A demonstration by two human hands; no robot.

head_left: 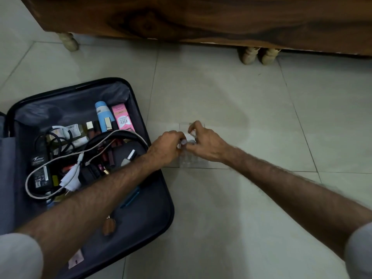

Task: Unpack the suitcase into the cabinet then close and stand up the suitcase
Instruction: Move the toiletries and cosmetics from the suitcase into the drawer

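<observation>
An open black suitcase (153,218) lies flat on the tiled floor at the left. It holds tangled cables, black power adapters (40,176), a blue spray can (103,115), a pink box (121,117) and several lipsticks. Just right of the suitcase a clear plastic organiser (191,161) stands on the floor. My left hand (166,148) and my right hand (203,142) meet above it, fingers pinching a small round-capped item (183,142). The item is blurred and partly hidden by my fingers. The wooden cabinet (201,17) stands at the top on short pale legs.
Pale floor tiles spread to the right and front. The cabinet's legs (258,55) stand at the back, with another leg (70,42) at the far left. A small brown object (108,226) lies on the suitcase's lower lining.
</observation>
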